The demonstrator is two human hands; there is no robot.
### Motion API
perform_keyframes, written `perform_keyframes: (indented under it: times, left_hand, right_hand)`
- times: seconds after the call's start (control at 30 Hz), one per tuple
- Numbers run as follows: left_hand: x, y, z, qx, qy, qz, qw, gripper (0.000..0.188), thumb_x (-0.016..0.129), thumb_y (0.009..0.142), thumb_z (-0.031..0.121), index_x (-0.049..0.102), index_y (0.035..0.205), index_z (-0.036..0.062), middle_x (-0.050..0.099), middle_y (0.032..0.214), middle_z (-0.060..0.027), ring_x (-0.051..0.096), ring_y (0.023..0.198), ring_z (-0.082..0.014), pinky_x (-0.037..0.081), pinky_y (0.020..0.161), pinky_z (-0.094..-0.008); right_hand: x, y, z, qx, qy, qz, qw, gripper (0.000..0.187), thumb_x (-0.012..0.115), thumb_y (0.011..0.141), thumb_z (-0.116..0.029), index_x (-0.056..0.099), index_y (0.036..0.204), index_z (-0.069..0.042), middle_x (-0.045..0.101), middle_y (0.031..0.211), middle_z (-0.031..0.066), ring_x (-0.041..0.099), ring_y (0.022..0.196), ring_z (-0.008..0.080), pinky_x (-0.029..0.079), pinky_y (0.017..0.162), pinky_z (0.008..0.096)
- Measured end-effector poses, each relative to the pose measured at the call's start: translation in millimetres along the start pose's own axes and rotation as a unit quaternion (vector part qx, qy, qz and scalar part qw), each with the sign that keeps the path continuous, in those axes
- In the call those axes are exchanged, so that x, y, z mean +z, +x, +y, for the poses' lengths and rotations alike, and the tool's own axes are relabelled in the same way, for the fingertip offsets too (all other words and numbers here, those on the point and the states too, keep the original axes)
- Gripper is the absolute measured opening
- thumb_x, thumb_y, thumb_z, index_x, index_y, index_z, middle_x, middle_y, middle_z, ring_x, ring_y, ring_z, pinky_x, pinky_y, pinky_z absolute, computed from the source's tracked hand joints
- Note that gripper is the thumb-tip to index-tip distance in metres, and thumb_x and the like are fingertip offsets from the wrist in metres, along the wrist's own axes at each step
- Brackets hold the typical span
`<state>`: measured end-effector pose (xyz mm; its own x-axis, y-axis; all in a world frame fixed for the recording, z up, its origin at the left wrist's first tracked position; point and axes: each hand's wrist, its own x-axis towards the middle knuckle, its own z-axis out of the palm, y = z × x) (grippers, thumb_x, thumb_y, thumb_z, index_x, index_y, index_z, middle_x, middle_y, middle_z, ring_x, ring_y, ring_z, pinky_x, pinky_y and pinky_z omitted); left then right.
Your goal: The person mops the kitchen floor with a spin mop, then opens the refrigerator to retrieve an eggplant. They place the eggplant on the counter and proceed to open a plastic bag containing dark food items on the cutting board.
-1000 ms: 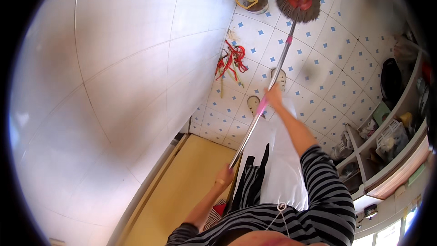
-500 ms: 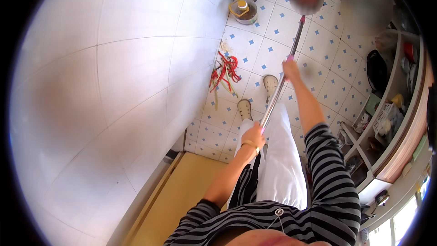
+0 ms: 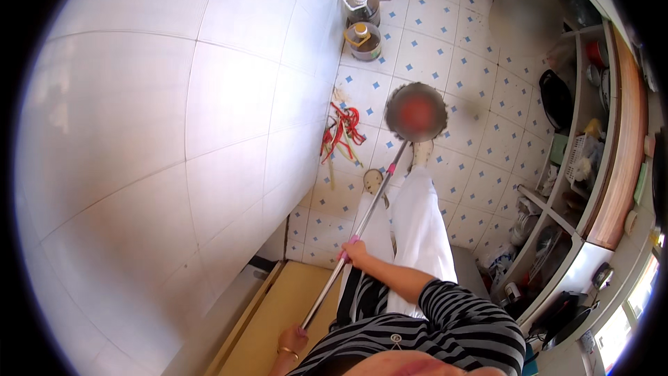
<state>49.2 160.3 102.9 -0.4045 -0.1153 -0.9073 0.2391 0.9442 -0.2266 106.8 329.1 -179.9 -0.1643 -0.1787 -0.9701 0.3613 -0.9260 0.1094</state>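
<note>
Head view: a mop [image 3: 372,203] runs obliquely across the middle of the scene, its grip end low and to the left, its round mop head [image 3: 416,113] high and to the right. The left hand [image 3: 292,339] is closed around the grip end of the pole, near the lower edge; a thin bracelet [image 3: 288,353] sits at that wrist. The right hand [image 3: 355,253] grips the pole further up, at a pink sleeve, fingers wrapped around it. The mop head shows a grey fringe and a red centre, both blurred; it appears just beyond the right shoe [image 3: 422,152], overlapping its toe in this view. Contact between fringe and floor cannot be told. Left shoe [image 3: 374,179] stands beside the pole. Floor [image 3: 456,157]: white tile with small blue diamonds. A tangle of red and greenish strips [image 3: 342,130] lies to the left of the mop head, apart from it, near the white tiled wall [image 3: 226,104]. Beyond the strips, along the same wall, stand a yellow-capped jug [image 3: 363,47] and a red-capped jug [image 3: 363,10], close together. Right side: open shelving [image 3: 562,221] holding a white basket [image 3: 575,160] and assorted items.
</note>
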Motion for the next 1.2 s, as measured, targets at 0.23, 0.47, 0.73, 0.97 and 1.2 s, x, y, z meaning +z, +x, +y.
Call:
perform_keyframes:
  times: [0.23,0.47,0.73,0.97,1.2]
  left_hand:
    - [12.1,15.2,45.6,0.066,-0.1,-0.031,0.992,0.023,0.063,0.062,0.016,0.06,0.082,0.0065,0.061,0.071,-0.0117,0.059,0.068,-0.0286,0.047,0.063,-0.0373]
    - [-12.4,47.6,225.3,0.092,-0.113,-0.108,0.983,0.017,0.058,0.065,0.015,0.055,0.076,0.002,0.055,0.06,-0.0132,0.056,0.051,-0.0252,0.046,0.049,-0.0353]
    - [-74.7,101.1,502.2,0.23,-0.195,-0.095,0.949,0.011,0.051,0.069,0.003,0.042,0.076,0.001,0.047,0.048,-0.0072,0.045,0.033,-0.0166,0.035,0.029,-0.0294]
    - [-105.5,94.2,614.1,0.248,-0.154,-0.096,0.952,0.018,0.051,0.069,0.004,0.043,0.084,-0.0003,0.049,0.053,-0.0106,0.047,0.036,-0.0179,0.037,0.031,-0.0306]
    - [-80.7,84.2,578.4,0.248,-0.06,-0.104,0.961,0.021,0.051,0.068,0.007,0.044,0.085,-0.0019,0.053,0.058,-0.0147,0.053,0.042,-0.0252,0.041,0.037,-0.0355]
  right_hand:
    - [-30.1,-7.1,-71.4,-0.133,-0.102,0.009,0.986,0.012,0.052,0.07,-0.006,0.047,0.073,0.005,0.054,0.054,0.0169,0.057,0.042,0.027,0.048,0.036,0.0363]
    - [-98.2,31.1,-248.9,-0.242,-0.311,-0.014,0.919,0.011,0.054,0.07,-0.007,0.049,0.075,0.001,0.055,0.055,0.0134,0.058,0.047,0.0272,0.048,0.036,0.0398]
    - [-183.3,50.0,-528.0,-0.416,-0.307,0.235,0.823,0.026,0.057,0.067,-0.027,0.059,0.066,-0.001,0.06,0.059,0.0097,0.061,0.053,0.0202,0.05,0.051,0.0324]
    - [-249.6,-3.6,-620.9,-0.346,-0.125,0.179,0.912,0.018,0.048,0.071,-0.012,0.045,0.079,0.003,0.055,0.059,0.0167,0.057,0.044,0.029,0.047,0.039,0.0356]
    - [-278.5,-12.1,-557.0,-0.309,-0.073,0.18,0.931,0.019,0.05,0.072,-0.011,0.047,0.083,0.005,0.057,0.062,0.0167,0.059,0.046,0.0274,0.048,0.035,0.0338]
